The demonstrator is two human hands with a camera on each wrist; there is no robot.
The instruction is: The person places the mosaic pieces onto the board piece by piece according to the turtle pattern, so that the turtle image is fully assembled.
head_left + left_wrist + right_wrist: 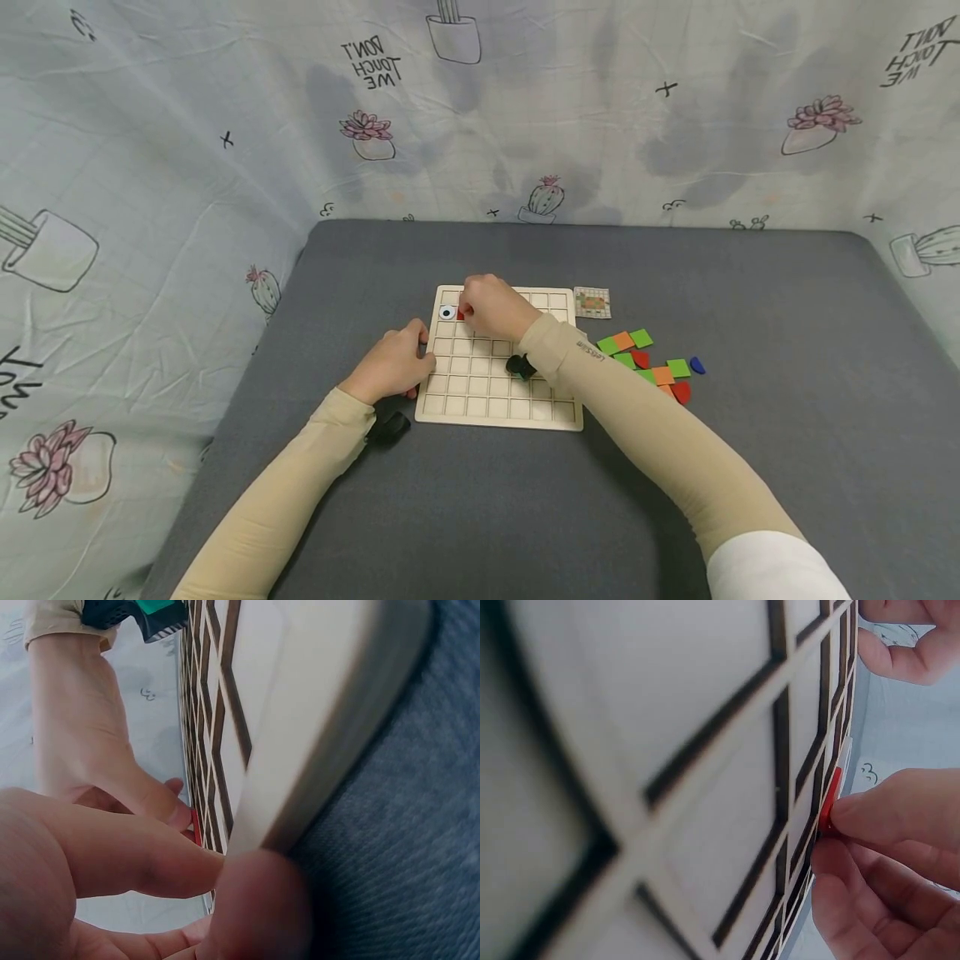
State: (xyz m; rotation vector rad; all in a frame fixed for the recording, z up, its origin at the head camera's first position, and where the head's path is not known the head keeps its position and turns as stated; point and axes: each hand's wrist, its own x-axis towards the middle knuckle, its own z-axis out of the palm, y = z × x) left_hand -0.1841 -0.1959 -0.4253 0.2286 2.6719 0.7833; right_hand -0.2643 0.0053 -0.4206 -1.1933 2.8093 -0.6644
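A pale wooden grid board (472, 385) lies on the grey tabletop. At its left edge my left hand (390, 362) rests thumb and forefinger against the wood, the two tips apart along the edge. My right hand (491, 307) reaches over the far left part and pinches a small red tile (830, 799) between thumb and fingers, right at the grid's cells. Most of this tile is hidden by the fingers in the head view. Just left of it, a white disc with a dark centre (447, 312), like an eye, sits in a far corner cell.
Right of the board lie several loose flat pieces, among them a green tile (678, 368), an orange tile (663, 376), a red piece (681, 392) and a blue piece (697, 365). A small patterned card (592, 302) lies beside the board's far right corner. Printed cloth (480, 125) hangs behind.
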